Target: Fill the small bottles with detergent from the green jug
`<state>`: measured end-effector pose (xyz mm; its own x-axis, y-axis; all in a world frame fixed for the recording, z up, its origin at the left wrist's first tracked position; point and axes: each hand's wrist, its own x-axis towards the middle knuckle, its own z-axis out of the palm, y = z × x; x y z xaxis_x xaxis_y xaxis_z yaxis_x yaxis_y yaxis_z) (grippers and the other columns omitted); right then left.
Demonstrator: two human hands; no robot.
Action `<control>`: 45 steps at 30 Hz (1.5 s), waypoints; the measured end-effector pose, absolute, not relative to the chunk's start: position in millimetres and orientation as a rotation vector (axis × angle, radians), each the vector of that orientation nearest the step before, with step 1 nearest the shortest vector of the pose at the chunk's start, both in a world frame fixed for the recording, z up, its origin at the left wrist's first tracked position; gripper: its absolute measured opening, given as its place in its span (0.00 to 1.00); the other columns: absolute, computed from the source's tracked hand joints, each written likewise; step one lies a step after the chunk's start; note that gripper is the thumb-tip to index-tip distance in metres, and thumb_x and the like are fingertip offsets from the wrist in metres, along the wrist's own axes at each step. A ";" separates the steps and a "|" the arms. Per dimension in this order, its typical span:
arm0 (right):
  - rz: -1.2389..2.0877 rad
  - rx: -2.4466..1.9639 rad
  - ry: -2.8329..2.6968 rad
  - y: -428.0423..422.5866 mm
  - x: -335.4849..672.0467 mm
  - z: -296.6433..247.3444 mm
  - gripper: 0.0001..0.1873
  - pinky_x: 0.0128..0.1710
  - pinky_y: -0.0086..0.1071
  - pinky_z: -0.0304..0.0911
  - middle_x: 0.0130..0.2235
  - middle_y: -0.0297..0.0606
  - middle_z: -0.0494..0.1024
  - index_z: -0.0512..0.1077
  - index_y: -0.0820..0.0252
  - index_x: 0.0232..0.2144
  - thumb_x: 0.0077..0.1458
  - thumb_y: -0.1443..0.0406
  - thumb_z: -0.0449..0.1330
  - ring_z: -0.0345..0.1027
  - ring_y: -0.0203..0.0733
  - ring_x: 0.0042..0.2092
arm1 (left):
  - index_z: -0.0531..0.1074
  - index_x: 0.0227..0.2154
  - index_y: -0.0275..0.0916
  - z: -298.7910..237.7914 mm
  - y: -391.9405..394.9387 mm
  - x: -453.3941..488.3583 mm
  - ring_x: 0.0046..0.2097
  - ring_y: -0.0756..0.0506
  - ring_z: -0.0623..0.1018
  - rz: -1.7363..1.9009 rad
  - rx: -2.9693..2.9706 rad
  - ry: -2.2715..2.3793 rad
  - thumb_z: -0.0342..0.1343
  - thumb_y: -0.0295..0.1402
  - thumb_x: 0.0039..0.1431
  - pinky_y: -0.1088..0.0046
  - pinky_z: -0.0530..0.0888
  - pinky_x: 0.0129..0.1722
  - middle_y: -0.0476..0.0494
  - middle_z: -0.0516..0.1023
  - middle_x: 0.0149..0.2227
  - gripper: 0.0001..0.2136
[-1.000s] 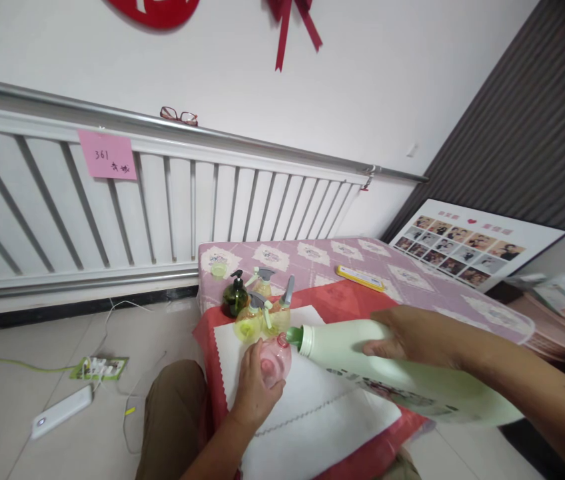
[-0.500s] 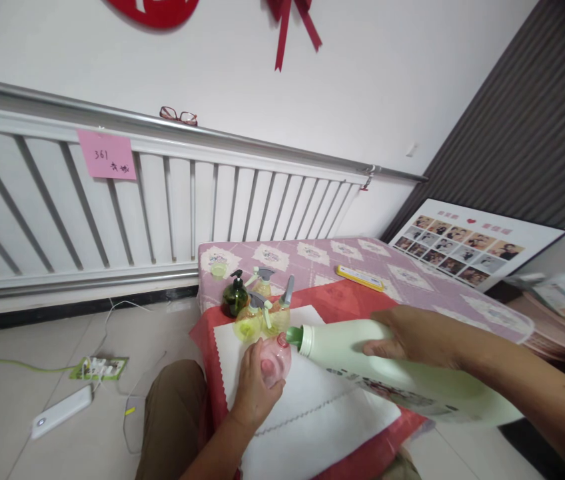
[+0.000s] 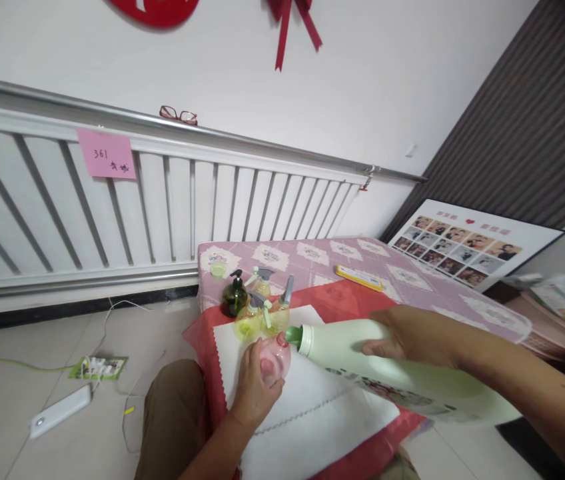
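Note:
My left hand [image 3: 255, 387] is closed around a small clear pink bottle [image 3: 276, 360], which is tilted with its open neck to the upper right. My right hand [image 3: 405, 333] grips a large pale green jug [image 3: 342, 343] lying nearly on its side. The jug's green spout touches or almost touches the pink bottle's mouth; whether liquid flows there I cannot make out. Just beyond the pink bottle stand yellowish spray bottles [image 3: 248, 325] with grey triggers and a dark green pump bottle [image 3: 235, 297].
A white cloth [image 3: 312, 427] lies over a red cloth [image 3: 347, 300] on the patterned table [image 3: 312, 252]. Farther back are a yellow box [image 3: 360, 278] and a pale green lid [image 3: 218, 269]. A power strip [image 3: 97, 367] and a white power bank [image 3: 60, 411] rest on the floor at left.

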<state>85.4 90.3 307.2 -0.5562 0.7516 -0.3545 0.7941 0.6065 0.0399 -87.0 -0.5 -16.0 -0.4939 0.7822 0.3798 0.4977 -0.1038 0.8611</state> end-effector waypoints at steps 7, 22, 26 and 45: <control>-0.193 1.253 2.463 84.0 79.1 314.2 0.20 0.31 0.36 0.58 0.36 0.46 0.79 0.70 0.59 0.30 0.50 0.48 0.55 0.72 0.53 0.36 | 0.51 0.60 0.36 -15.1 -0.6 -87.4 0.60 0.35 0.62 1.637 1.437 1.910 0.58 0.27 0.43 0.55 0.61 0.60 0.32 0.61 0.58 0.39; -0.211 1.264 2.472 82.3 78.1 316.3 0.21 0.29 0.35 0.58 0.34 0.44 0.79 0.70 0.59 0.29 0.49 0.47 0.55 0.73 0.52 0.35 | 0.52 0.60 0.35 -15.8 -0.9 -87.0 0.60 0.35 0.63 1.642 1.430 1.929 0.59 0.28 0.43 0.55 0.62 0.59 0.32 0.62 0.58 0.39; -0.197 1.264 2.478 81.2 78.1 317.0 0.20 0.30 0.35 0.58 0.34 0.44 0.79 0.70 0.59 0.29 0.49 0.48 0.56 0.72 0.51 0.35 | 0.53 0.60 0.36 -15.1 -1.1 -86.8 0.60 0.35 0.64 1.665 1.426 1.929 0.59 0.27 0.42 0.55 0.63 0.59 0.33 0.63 0.57 0.39; -0.195 1.244 2.458 80.3 76.4 317.7 0.20 0.31 0.36 0.59 0.36 0.46 0.79 0.70 0.59 0.30 0.50 0.48 0.55 0.73 0.53 0.37 | 0.52 0.60 0.35 -14.4 -0.9 -87.4 0.59 0.35 0.65 1.646 1.432 1.936 0.59 0.27 0.42 0.56 0.64 0.58 0.31 0.64 0.57 0.39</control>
<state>76.4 80.3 317.7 -0.5374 0.7472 -0.3911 0.7996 0.5989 0.0455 -87.4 -0.9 -14.4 -0.4989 0.7694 0.3989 0.5175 -0.1047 0.8492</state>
